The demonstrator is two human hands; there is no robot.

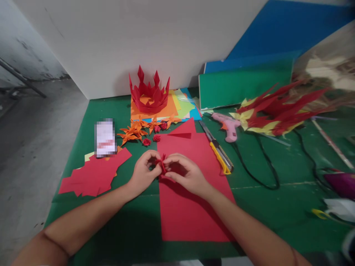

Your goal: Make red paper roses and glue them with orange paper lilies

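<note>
Red paper piece (pixel 162 166) sits pinched between your left hand (pixel 144 173) and right hand (pixel 185 174), both closed on it; squeeze harder and you could crush or tear its folds.

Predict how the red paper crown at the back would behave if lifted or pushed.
The crown is folded paper, so probably very light and easily crushed by a firm grip. Its thin upright points would likely bend if knocked. Standing wide-based on orange paper, it would probably slide rather than tip when pushed.
</note>
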